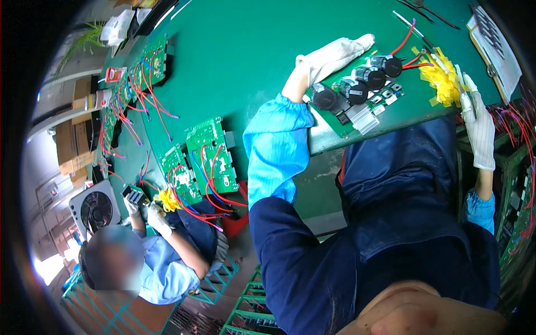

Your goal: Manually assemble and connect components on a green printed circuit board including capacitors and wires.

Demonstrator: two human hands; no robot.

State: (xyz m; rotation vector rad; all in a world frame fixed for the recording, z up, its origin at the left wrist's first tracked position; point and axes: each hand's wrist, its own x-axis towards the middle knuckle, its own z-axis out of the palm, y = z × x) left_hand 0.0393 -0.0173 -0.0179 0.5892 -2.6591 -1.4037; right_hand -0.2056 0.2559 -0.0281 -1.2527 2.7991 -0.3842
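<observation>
A green circuit board [363, 114] lies near the table edge in front of me, carrying several black cylindrical capacitors [353, 91] and a silvery heat sink [364, 120]. Red wires [404, 40] with purple ends run from its far right side. My left hand [338, 57], in a white glove, stretches flat along the far left side of the board, holding nothing visible. To the right of the board is a bunch of yellow strips [444, 81]. My right hand [479, 123], also gloved, has its fingertips closed at the right edge of that bunch.
A clipboard [497, 53] lies at the right, and thin tools [427, 11] at the far edge. More boards [209, 153] with red wires stand leftward. A co-worker [167, 268] sits at the left beside a fan [96, 207]. Wired boards fill a rack [511, 190] at the right.
</observation>
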